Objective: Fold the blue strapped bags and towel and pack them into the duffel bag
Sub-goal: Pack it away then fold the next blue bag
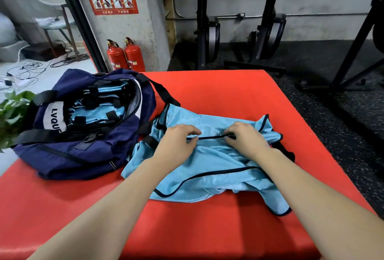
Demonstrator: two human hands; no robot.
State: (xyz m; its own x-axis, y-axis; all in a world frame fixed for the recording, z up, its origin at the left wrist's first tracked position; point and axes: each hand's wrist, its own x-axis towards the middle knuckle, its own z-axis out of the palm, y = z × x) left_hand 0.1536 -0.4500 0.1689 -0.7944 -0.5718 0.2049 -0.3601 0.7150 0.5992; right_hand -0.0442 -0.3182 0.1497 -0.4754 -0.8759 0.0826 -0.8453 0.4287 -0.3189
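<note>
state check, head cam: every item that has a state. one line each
duffel bag: unzipped, open, light blue folded items with black straps already inside
light blue bag: outside the duffel, spread on the red mat, rumpled, partly folded
left hand: fingers pinch the bag's dark trim edge
right hand: fingers pinch the same trim edge
red mat: flat, carries both bags
fire extinguishers: two, upright on the floor
</note>
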